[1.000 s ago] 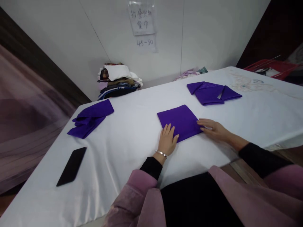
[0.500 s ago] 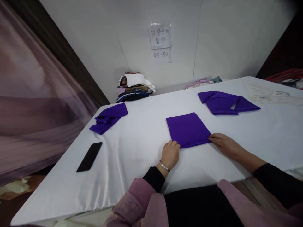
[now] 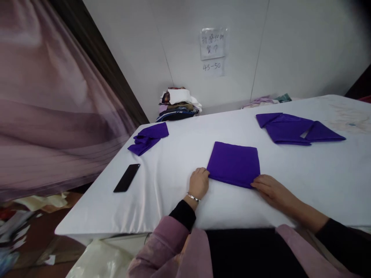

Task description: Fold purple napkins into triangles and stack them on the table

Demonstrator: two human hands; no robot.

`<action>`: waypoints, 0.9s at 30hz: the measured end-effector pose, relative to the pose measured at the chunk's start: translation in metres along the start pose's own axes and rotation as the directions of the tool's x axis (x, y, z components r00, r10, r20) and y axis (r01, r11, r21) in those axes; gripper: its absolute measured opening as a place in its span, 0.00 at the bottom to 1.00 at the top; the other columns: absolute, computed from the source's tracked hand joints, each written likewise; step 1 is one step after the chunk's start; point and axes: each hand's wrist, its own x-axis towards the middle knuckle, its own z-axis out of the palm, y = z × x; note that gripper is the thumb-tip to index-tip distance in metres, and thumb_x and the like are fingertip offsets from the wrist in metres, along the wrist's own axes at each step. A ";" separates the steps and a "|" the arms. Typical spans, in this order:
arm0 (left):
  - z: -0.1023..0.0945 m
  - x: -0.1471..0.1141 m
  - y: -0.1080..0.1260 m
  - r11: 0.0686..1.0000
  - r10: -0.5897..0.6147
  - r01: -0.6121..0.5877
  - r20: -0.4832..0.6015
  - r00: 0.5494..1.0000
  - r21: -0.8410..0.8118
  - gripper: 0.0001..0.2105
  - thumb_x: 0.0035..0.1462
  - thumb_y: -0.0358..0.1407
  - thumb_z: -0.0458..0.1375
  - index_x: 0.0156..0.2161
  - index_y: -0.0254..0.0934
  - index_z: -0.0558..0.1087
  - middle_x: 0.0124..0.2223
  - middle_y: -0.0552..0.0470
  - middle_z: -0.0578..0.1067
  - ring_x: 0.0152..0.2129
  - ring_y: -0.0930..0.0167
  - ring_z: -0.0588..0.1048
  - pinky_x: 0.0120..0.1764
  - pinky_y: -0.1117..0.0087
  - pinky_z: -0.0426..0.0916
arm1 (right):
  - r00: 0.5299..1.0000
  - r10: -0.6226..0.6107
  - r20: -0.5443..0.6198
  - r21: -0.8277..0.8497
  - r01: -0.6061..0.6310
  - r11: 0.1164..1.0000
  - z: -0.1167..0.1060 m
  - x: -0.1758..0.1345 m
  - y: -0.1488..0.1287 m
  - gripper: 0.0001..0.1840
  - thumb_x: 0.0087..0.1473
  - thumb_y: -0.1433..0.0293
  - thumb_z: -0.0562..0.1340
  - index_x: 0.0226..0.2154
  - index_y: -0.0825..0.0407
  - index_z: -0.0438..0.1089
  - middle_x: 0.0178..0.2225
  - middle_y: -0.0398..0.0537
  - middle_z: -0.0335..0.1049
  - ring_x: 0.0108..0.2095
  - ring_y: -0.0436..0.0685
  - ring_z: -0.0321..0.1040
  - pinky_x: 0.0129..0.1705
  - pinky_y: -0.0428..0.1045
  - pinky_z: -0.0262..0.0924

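A purple cloth napkin (image 3: 234, 163), folded into a flat, smooth square, lies on the white-covered table in front of me. My left hand (image 3: 199, 183), with a silver bracelet at the wrist, pinches its near left corner. At the near right corner, my right hand (image 3: 271, 189) grips the edge between thumb and fingers. The napkin's near edge slants down towards the right. Farther off on the right lies another purple napkin (image 3: 291, 129) with folded-over pointed ends. On the left is a crumpled purple napkin (image 3: 149, 137).
A black phone (image 3: 126, 178) lies on the left of the white tablecloth (image 3: 174, 208). Behind the table stands a stack of folded clothes (image 3: 179, 103) by the wall. A paper sign (image 3: 213, 43) hangs above. A pink curtain (image 3: 63, 100) drapes down at the left.
The napkin between my hands has turned clockwise, its right corner now nearer to me. Both hands keep their hold on its corners. The view has swung slightly left.
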 end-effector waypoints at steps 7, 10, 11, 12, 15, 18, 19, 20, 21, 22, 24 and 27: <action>0.001 -0.011 0.036 0.972 0.221 -0.224 -0.043 0.974 -0.071 0.18 0.53 0.27 0.54 0.50 0.37 0.66 0.49 0.48 0.71 0.49 0.65 0.64 0.52 0.58 0.57 | 0.995 0.071 -0.066 0.047 -0.068 0.997 0.003 0.006 -0.012 0.16 0.57 0.74 0.52 0.46 0.48 0.68 0.39 0.51 0.72 0.42 0.58 0.68 0.45 0.57 0.65; 0.005 -0.006 0.060 0.940 0.319 -0.317 -0.004 0.948 -0.126 0.18 0.55 0.35 0.56 0.52 0.37 0.65 0.50 0.48 0.71 0.48 0.65 0.65 0.53 0.58 0.56 | 0.989 0.110 -0.102 0.059 -0.104 0.993 0.002 0.007 -0.017 0.15 0.58 0.72 0.53 0.46 0.49 0.68 0.40 0.51 0.72 0.42 0.57 0.68 0.45 0.56 0.66; 0.006 -0.004 0.067 0.931 0.344 -0.340 0.007 0.939 -0.136 0.18 0.56 0.36 0.56 0.51 0.37 0.65 0.49 0.48 0.71 0.47 0.65 0.66 0.52 0.59 0.57 | 0.987 0.115 -0.113 0.063 -0.109 0.992 0.003 0.007 -0.018 0.15 0.58 0.72 0.53 0.46 0.48 0.68 0.40 0.51 0.72 0.42 0.58 0.68 0.45 0.56 0.65; 0.008 -0.001 0.071 0.923 0.366 -0.359 0.020 0.931 -0.140 0.16 0.57 0.36 0.55 0.50 0.37 0.66 0.48 0.48 0.72 0.46 0.66 0.66 0.50 0.60 0.58 | 0.986 0.116 -0.123 0.067 -0.108 0.992 0.003 0.007 -0.020 0.15 0.58 0.72 0.53 0.47 0.48 0.68 0.40 0.51 0.72 0.43 0.58 0.68 0.45 0.56 0.65; 0.013 0.005 0.075 0.915 0.390 -0.379 0.060 0.919 -0.137 0.09 0.59 0.33 0.51 0.44 0.38 0.70 0.43 0.50 0.75 0.42 0.67 0.69 0.45 0.62 0.61 | 0.990 0.105 -0.099 0.090 -0.096 0.991 0.007 0.008 -0.025 0.17 0.59 0.71 0.53 0.50 0.47 0.65 0.43 0.50 0.72 0.45 0.58 0.67 0.47 0.57 0.65; 0.014 0.003 0.066 0.920 0.370 -0.356 0.070 0.926 -0.164 0.09 0.59 0.30 0.50 0.41 0.39 0.72 0.42 0.51 0.76 0.41 0.68 0.70 0.43 0.63 0.62 | 0.997 0.080 -0.005 0.117 -0.079 0.990 0.010 0.010 -0.023 0.22 0.58 0.68 0.55 0.55 0.47 0.60 0.46 0.52 0.70 0.47 0.59 0.66 0.48 0.58 0.63; 0.013 0.001 0.061 0.919 0.364 -0.349 0.056 0.930 -0.184 0.09 0.59 0.30 0.51 0.41 0.39 0.73 0.43 0.51 0.76 0.42 0.68 0.70 0.44 0.63 0.62 | 0.997 0.072 0.021 0.122 -0.074 0.990 0.011 0.011 -0.022 0.23 0.58 0.67 0.55 0.56 0.47 0.58 0.47 0.53 0.70 0.47 0.60 0.66 0.49 0.59 0.63; 0.011 -0.001 0.054 0.916 0.360 -0.345 0.037 0.932 -0.206 0.09 0.58 0.30 0.52 0.42 0.39 0.73 0.44 0.51 0.76 0.43 0.68 0.70 0.46 0.62 0.62 | 0.997 0.067 0.037 0.123 -0.071 0.990 0.012 0.012 -0.019 0.24 0.58 0.68 0.55 0.57 0.48 0.57 0.48 0.53 0.69 0.48 0.60 0.66 0.50 0.59 0.62; 0.008 -0.003 0.047 0.912 0.355 -0.343 0.015 0.935 -0.226 0.10 0.58 0.30 0.52 0.42 0.40 0.73 0.44 0.52 0.76 0.44 0.68 0.70 0.47 0.62 0.61 | 0.997 0.061 0.048 0.121 -0.066 0.990 0.014 0.015 -0.016 0.24 0.57 0.69 0.55 0.57 0.48 0.57 0.48 0.54 0.69 0.48 0.60 0.65 0.50 0.60 0.61; 0.005 -0.005 0.038 0.909 0.349 -0.341 -0.008 0.937 -0.241 0.10 0.58 0.30 0.53 0.42 0.40 0.73 0.45 0.52 0.76 0.46 0.68 0.69 0.49 0.61 0.60 | 0.997 0.051 0.058 0.118 -0.058 0.991 0.015 0.018 -0.012 0.24 0.57 0.70 0.55 0.57 0.49 0.58 0.49 0.54 0.69 0.48 0.60 0.65 0.51 0.60 0.60; -0.001 -0.010 0.015 0.911 0.334 -0.332 -0.035 0.942 -0.245 0.11 0.57 0.30 0.54 0.42 0.41 0.74 0.46 0.52 0.76 0.48 0.67 0.68 0.52 0.59 0.59 | 0.997 0.025 0.074 0.106 -0.033 0.994 0.019 0.025 -0.004 0.23 0.56 0.73 0.54 0.55 0.49 0.61 0.48 0.53 0.69 0.49 0.60 0.65 0.52 0.61 0.59; -0.009 -0.014 -0.026 0.936 0.292 -0.296 -0.047 0.955 -0.193 0.13 0.54 0.27 0.54 0.42 0.42 0.74 0.46 0.51 0.76 0.49 0.66 0.68 0.52 0.56 0.60 | 0.995 -0.020 0.094 0.083 0.013 0.996 0.025 0.037 0.010 0.22 0.55 0.76 0.53 0.52 0.49 0.64 0.49 0.52 0.69 0.50 0.60 0.64 0.54 0.61 0.56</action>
